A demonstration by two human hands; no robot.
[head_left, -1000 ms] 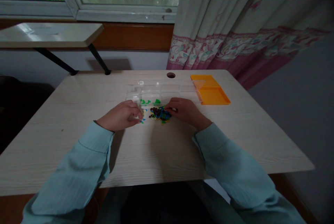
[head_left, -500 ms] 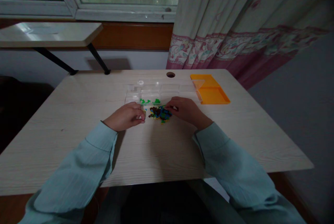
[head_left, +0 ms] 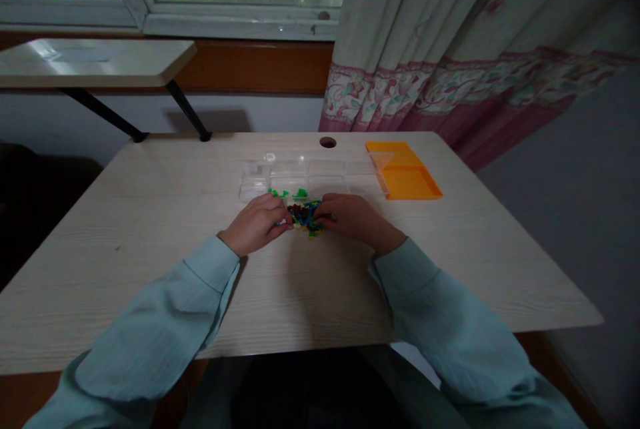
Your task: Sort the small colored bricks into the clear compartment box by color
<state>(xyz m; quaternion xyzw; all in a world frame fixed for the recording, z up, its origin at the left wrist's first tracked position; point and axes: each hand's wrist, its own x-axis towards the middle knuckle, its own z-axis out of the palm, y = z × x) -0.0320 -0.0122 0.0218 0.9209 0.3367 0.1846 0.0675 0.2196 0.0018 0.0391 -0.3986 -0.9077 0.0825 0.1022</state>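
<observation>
A heap of small plastic pieces (head_left: 303, 214), mostly dark brown, blue, green and yellow, lies on the table between my hands. At its left edge my left hand (head_left: 260, 221) has its thumb and fingers pinched together; what they hold, if anything, is too small to name. My right hand (head_left: 347, 217) reaches into the heap from the right, fingertips closed among the pieces, with their grip hidden. Just behind the heap lies a clear divided plastic box (head_left: 327, 169). Green pieces (head_left: 300, 193) sit in its front left compartments.
An orange tray (head_left: 413, 179) lies at the back right, partly under the clear box's right end. A raised shelf (head_left: 100, 65) on black legs stands at the back left. The table (head_left: 165, 249) has a round cable hole (head_left: 327, 142) near its back edge.
My left hand has moved right, to the heap's left edge. My right hand has come slightly down and left, deeper into the pieces. The boxes have stayed in place.
</observation>
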